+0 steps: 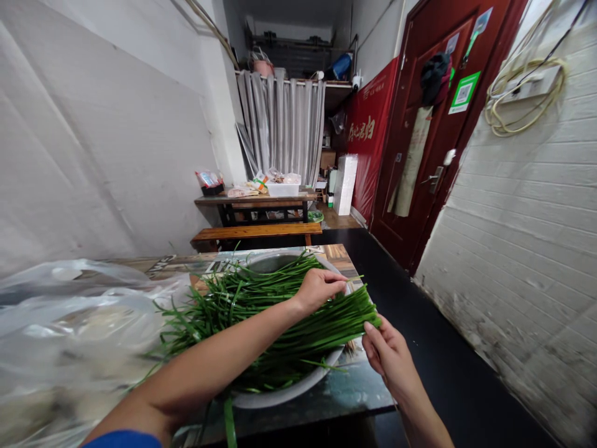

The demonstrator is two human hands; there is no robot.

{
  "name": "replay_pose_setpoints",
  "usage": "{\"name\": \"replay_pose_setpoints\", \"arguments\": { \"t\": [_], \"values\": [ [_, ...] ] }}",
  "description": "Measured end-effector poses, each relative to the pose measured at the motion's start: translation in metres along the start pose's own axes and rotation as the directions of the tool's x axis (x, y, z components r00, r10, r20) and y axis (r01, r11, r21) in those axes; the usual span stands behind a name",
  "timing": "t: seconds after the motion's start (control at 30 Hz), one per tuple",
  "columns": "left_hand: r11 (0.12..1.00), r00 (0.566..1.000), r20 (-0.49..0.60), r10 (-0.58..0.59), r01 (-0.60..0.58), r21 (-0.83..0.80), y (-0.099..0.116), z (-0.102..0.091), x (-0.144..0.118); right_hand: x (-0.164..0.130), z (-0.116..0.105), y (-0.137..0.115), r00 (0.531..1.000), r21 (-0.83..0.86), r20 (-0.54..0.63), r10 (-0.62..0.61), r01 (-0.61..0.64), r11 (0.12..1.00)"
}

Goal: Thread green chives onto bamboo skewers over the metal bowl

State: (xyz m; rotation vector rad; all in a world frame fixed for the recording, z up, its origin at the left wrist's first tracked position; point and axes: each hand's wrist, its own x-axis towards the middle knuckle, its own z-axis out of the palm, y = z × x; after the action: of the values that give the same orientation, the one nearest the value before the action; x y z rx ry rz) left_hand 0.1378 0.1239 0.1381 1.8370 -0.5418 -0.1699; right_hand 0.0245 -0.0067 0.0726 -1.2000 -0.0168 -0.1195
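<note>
A thick heap of garlic chives [280,330] lies across a round metal basin [289,398], its cut ends sticking out over the right rim. My left hand [319,289] is above the far side of the bunch, fingertips pinched on a thin chive stalk whose tip pokes out to the right. At the cut ends, my right hand [389,351] has its thumb and finger closed on the near edge of the stalks. How many stalks it grips is hidden. Loose leaves hang over the basin's left and front sides.
The basin stands on a table [364,386] with a patterned top. Clear plastic bags [79,348] with pale contents fill the left. Beyond are a wooden bench [256,232] and another table holding a white tub [283,188]. To the right are a red door [429,130] and dark floor.
</note>
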Motion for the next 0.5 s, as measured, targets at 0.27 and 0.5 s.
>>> {"name": "replay_pose_setpoints", "arguments": {
  "t": [0.27, 0.5],
  "values": [
    [1.000, 1.000, 0.019, -0.013, 0.012, 0.027, 0.0011, 0.0007, -0.0002, 0.0004, 0.0002, -0.0002, 1.000, -0.003, 0.000, -0.005, 0.005, 1.000],
    [0.999, 0.999, 0.018, -0.028, 0.027, 0.036, 0.0017, -0.0003, -0.0015, -0.0001, -0.0005, 0.0024, 1.000, 0.015, -0.013, 0.004, -0.003, 1.000]
  ]
}}
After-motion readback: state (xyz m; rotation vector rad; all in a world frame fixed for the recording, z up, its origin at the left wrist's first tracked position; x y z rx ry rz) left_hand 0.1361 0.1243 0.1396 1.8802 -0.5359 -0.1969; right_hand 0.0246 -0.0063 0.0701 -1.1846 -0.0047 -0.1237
